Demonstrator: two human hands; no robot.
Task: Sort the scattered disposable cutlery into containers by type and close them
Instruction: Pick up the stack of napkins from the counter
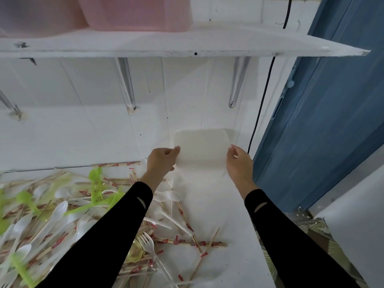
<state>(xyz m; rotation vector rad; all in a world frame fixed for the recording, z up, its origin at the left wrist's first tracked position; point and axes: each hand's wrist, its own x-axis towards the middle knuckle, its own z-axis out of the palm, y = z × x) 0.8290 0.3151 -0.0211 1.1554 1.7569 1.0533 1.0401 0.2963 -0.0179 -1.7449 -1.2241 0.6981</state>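
Pink tubs (135, 13) sit on a white shelf (187, 44) up top; a black cable (263, 96) hangs beside the blue door (332, 111), right.

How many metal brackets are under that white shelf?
3 brackets: one at the far left edge, one left of centre, one right of centre. Others may lie beyond the frame.
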